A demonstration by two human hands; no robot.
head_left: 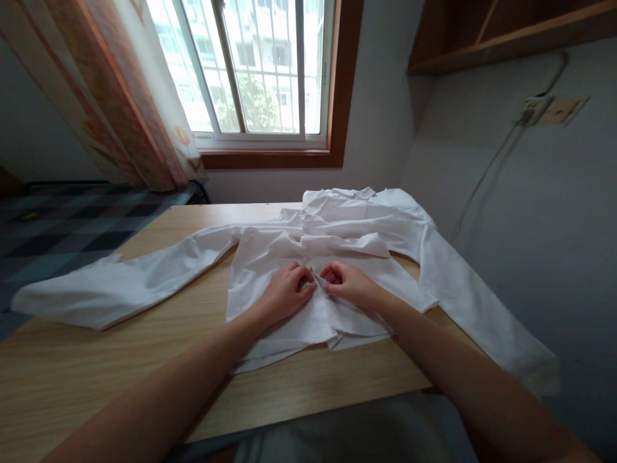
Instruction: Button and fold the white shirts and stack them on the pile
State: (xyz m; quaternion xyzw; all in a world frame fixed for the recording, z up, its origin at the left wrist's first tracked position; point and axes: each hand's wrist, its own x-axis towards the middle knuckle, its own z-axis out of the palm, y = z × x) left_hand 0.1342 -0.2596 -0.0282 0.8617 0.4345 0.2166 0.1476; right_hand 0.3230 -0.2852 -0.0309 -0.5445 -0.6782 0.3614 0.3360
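Your left hand and right hand rest curled on the white shirt, fingertips pinching its front edges together at the centre. The shirt lies spread on the table, sleeves extended sideways.

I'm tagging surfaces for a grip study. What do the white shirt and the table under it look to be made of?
The white shirt looks like thin woven cloth, probably cotton or a blend: matte, creased, draping limply over the edge. The table looks like light wood or wood-look laminate: straight grain lines, smooth, faint sheen; which one is unclear. Both hands, left hand and right hand, pinch the shirt's front.
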